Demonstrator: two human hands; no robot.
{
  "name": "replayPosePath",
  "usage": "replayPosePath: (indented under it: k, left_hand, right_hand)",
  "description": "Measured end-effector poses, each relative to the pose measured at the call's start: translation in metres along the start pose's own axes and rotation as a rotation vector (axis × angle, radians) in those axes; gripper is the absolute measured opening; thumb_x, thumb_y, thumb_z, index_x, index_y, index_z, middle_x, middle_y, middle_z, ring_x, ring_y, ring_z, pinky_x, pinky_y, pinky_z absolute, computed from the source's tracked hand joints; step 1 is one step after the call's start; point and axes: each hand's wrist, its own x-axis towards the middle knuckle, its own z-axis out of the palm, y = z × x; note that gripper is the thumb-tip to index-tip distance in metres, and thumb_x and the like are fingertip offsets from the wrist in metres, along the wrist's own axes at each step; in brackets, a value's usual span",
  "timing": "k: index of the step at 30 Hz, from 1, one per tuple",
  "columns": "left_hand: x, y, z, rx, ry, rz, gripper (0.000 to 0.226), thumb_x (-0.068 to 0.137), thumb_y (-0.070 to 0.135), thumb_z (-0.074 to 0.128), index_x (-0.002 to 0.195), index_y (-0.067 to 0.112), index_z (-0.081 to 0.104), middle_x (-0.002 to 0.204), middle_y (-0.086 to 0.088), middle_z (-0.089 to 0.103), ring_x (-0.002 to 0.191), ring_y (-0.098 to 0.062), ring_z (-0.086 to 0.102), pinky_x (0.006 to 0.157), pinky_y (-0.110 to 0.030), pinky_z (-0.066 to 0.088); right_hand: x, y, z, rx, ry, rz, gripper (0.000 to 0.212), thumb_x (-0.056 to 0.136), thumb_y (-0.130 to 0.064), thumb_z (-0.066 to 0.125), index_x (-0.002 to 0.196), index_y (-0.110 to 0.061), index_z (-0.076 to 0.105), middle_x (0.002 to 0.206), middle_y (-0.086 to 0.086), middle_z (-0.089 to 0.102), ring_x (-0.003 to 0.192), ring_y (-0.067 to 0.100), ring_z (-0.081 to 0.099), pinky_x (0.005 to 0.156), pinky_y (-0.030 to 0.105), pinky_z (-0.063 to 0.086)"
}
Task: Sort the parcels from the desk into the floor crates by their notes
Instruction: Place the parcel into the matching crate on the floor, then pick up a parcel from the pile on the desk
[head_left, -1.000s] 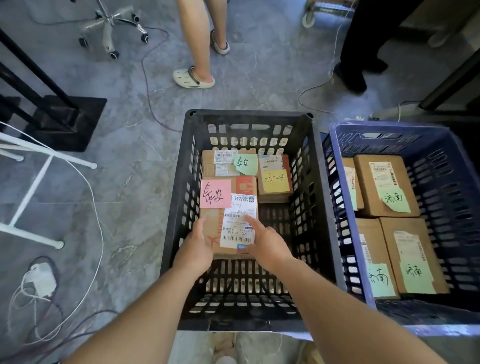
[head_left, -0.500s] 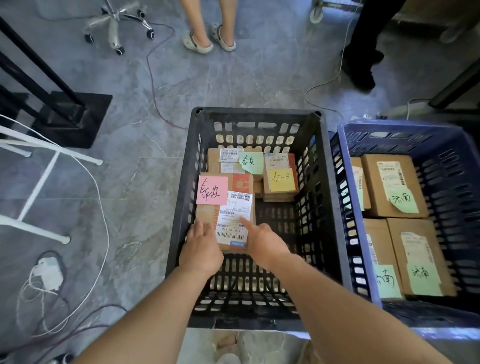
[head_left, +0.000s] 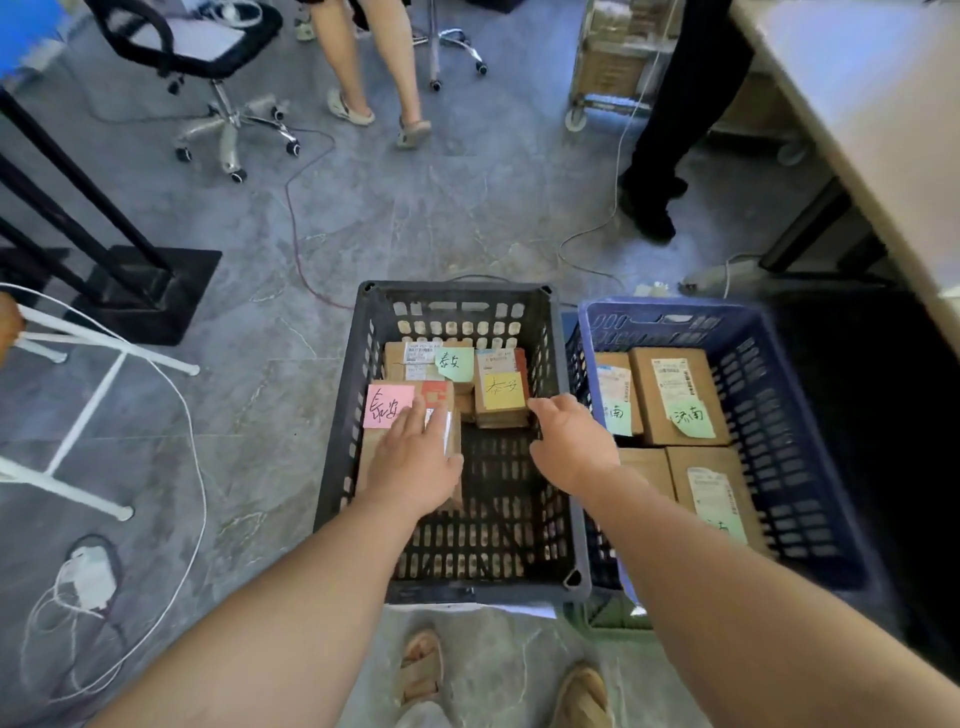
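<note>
- The desk (head_left: 883, 104) runs along the far right, well beyond the black crate (head_left: 457, 293)
- The blue crate (head_left: 675, 312) stands just beside the black crate's right wall and holds four brown parcels (head_left: 649, 421) with green notes
- In the black crate's left half lies the pink-note parcel (head_left: 439, 397); behind it is a green-note parcel (head_left: 410, 358), and at the back right a yellow-note parcel (head_left: 501, 415)
- The left hand (head_left: 415, 457) lies flat on the pink-note parcel, fingers straight, gripping nothing
- The right hand (head_left: 571, 447) hovers over the black crate's right wall, fingers loosely spread, empty
</note>
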Motion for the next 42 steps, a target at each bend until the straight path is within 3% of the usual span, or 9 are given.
replayPosePath:
  k: [5,9,13,17,25,33,42]
  left_hand:
    - [-0.030,0.058,-0.028,0.076,0.114,0.084,0.076,0.099,0.047,0.043,0.155,0.024,-0.002,0.163,-0.009,-0.009,0.150,-0.027,-0.004,0.120,-0.043,0.004]
    - [-0.055,0.101,-0.041,0.169,0.165,0.112,0.077,0.097,0.053,0.040,0.155,0.025,-0.002,0.162,-0.009,-0.011,0.149,-0.027,-0.009,0.120,-0.046,-0.001]
    - [-0.077,0.140,-0.047,0.229,0.179,0.132,0.081,0.095,0.061,0.037,0.155,0.028,-0.007,0.161,-0.008,-0.017,0.148,-0.028,-0.016,0.118,-0.051,-0.007]
    - [-0.092,0.171,-0.052,0.304,0.203,0.182,0.085,0.091,0.070,0.031,0.154,0.030,-0.011,0.160,-0.009,-0.019,0.147,-0.030,-0.019,0.117,-0.053,-0.012]
    - [-0.113,0.230,-0.089,0.370,0.307,0.377,0.083,0.093,0.068,0.030,0.154,0.029,-0.011,0.160,-0.010,-0.020,0.147,-0.030,-0.019,0.117,-0.055,-0.009]
    - [-0.140,0.242,-0.112,0.419,0.385,0.496,0.082,0.093,0.069,0.026,0.153,0.029,-0.012,0.161,-0.009,-0.018,0.147,-0.031,-0.017,0.116,-0.055,-0.009]
    - [-0.172,0.271,-0.080,0.429,0.357,0.696,0.081,0.094,0.068,0.022,0.154,0.027,-0.013,0.160,-0.011,-0.019,0.147,-0.033,-0.017,0.118,-0.053,-0.009]
  right_hand:
    - [-0.048,0.019,-0.052,-0.065,0.110,-0.053,0.055,0.097,-0.022,0.050,0.148,-0.021,0.031,0.142,0.006,0.038,0.128,0.025,0.040,0.094,0.037,0.045]
    - [-0.085,0.045,-0.086,-0.141,0.211,-0.094,0.054,0.095,-0.026,0.050,0.147,-0.021,0.034,0.145,0.008,0.037,0.132,0.028,0.036,0.104,0.040,0.037]
    - [-0.113,0.073,-0.110,-0.260,0.268,-0.082,0.066,0.095,-0.045,0.048,0.152,-0.027,0.021,0.159,0.010,0.016,0.145,0.030,0.015,0.118,0.048,0.015]
    - [-0.139,0.098,-0.122,-0.282,0.297,-0.024,0.076,0.092,-0.058,0.047,0.154,-0.035,0.009,0.162,0.009,0.001,0.149,0.031,0.000,0.118,0.057,0.002]
    - [-0.197,0.125,-0.158,-0.248,0.507,0.121,0.077,0.090,-0.062,0.047,0.153,-0.035,0.013,0.161,0.008,0.011,0.148,0.028,0.005,0.117,0.058,0.002]
    - [-0.253,0.109,-0.177,-0.235,0.580,0.198,0.074,0.092,-0.059,0.048,0.153,-0.034,0.014,0.162,0.008,0.008,0.149,0.028,0.006,0.118,0.057,0.007]
    - [-0.316,0.133,-0.152,-0.244,0.611,0.367,0.073,0.092,-0.059,0.046,0.152,-0.033,0.015,0.160,0.007,0.014,0.147,0.028,0.013,0.117,0.056,0.005]
